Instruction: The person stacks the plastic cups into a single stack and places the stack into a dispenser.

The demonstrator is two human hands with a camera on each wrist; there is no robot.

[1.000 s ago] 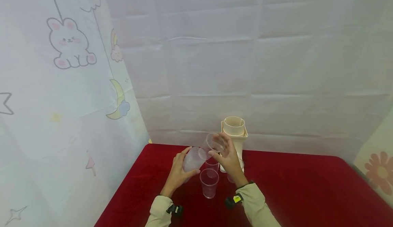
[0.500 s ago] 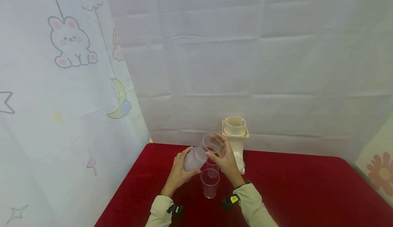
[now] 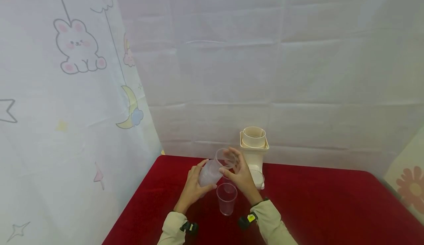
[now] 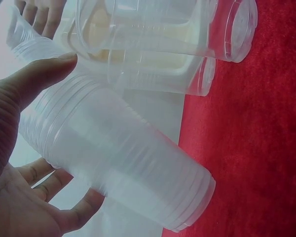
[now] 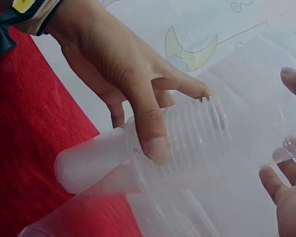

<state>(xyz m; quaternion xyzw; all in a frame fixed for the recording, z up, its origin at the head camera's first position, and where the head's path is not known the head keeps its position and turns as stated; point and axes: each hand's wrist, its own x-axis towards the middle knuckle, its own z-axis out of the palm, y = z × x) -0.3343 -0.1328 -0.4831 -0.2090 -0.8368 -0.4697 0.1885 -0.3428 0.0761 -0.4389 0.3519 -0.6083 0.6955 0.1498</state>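
Left hand (image 3: 193, 186) grasps a stack of cups (image 3: 209, 172), thumb on top and fingers curled underneath, as the left wrist view shows. The stack lies tilted in the palm, rim end pointing up and away toward the right hand (image 3: 241, 175), closed end low and nearest the red tablecloth (image 3: 318, 208). Right hand pinches the top cup (image 3: 226, 159) at the rim end of the stack, fingers around its wall; whether this cup is fully free of the stack cannot be told.

The cups are clear, thin plastic, ribbed near the rim; the nested stack looks cloudy white.

Directly below the two hands, a single cup (image 3: 226, 198) stands upright on the cloth, mouth up. Just beyond the right hand, another clear cup (image 3: 258, 178) stands against the foot of a cream-coloured holder (image 3: 254, 145). White sheets hang behind and to the left.
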